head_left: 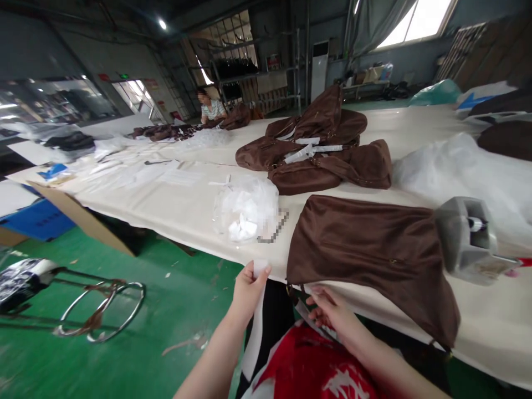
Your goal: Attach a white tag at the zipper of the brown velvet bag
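Note:
My left hand (250, 288) pinches a long white strip (254, 338) between thumb and fingers; the strip hangs down past my lap. A brown handbag (366, 238) lies flat at the table's front edge, its zipper showing. My right hand (328, 310) is just below the bag's near corner, fingers curled at the bag's strap (305, 313). Part of that strap has a pale wrap, and its lower end runs out of sight against my red apron. Left of the bag rests a clear plastic bag (247, 210) filled with white pieces.
Several brown bags (316, 149) are heaped further back on the table (187, 205). A grey tape dispenser (467, 238) and plastic sheeting (461, 166) are at the right. A stool (100, 310) stands on the green floor. Another person (213, 108) sits at the far side.

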Action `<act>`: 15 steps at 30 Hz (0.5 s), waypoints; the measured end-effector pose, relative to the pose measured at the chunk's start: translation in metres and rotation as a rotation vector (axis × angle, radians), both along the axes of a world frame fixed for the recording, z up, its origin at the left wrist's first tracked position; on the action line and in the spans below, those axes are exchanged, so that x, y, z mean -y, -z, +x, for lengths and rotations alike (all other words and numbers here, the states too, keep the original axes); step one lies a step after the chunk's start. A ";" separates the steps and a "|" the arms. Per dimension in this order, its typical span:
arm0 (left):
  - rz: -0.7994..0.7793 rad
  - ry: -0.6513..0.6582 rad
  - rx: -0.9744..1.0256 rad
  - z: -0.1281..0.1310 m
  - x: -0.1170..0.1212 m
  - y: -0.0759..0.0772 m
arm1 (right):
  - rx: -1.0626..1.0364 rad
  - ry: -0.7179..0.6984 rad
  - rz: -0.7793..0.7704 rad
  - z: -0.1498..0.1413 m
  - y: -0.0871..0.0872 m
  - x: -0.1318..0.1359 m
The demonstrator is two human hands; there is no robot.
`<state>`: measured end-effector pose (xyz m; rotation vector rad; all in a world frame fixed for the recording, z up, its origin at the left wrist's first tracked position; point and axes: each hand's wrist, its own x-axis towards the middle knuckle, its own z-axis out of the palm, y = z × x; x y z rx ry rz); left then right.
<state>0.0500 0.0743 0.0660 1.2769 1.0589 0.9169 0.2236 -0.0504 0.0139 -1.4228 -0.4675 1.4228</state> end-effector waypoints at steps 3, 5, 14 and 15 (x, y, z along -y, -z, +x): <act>0.012 0.073 -0.072 -0.021 0.002 0.007 | -0.124 -0.050 -0.024 -0.001 0.011 -0.011; 0.011 0.170 -0.153 -0.031 0.005 0.012 | -0.133 -0.169 -0.007 -0.003 0.011 -0.018; 0.246 0.321 -0.290 -0.012 0.012 0.032 | -0.107 -0.408 0.112 0.004 0.001 -0.018; 0.226 0.319 -0.270 -0.002 0.012 0.035 | -0.099 -0.397 0.124 0.006 0.002 -0.016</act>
